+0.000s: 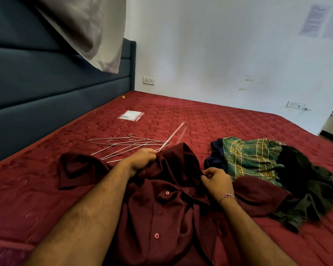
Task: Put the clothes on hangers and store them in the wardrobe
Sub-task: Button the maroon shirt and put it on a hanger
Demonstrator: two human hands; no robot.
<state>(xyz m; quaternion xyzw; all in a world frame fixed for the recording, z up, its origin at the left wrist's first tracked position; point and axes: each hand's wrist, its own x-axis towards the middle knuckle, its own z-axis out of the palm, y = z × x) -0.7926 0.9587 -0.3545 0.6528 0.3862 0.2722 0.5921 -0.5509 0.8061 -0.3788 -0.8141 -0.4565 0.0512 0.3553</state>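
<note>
1. Left hand [142,160] has its fingers clamped on a wire hanger [173,136] at the maroon shirt [161,208] collar.
2. Right hand [216,181] pinches the shirt's shoulder fabric.
3. Spare hangers [123,144] sit at 11 o'clock, plaid shirt [252,158] at 2.

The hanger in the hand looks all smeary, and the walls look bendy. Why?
Head view: the hanger gripped by the left hand is streaked by motion blur, unlike the sharp spare hangers; the wide-angle lens bows the headboard and wall; the lighting is soft, shadows faint.
</note>
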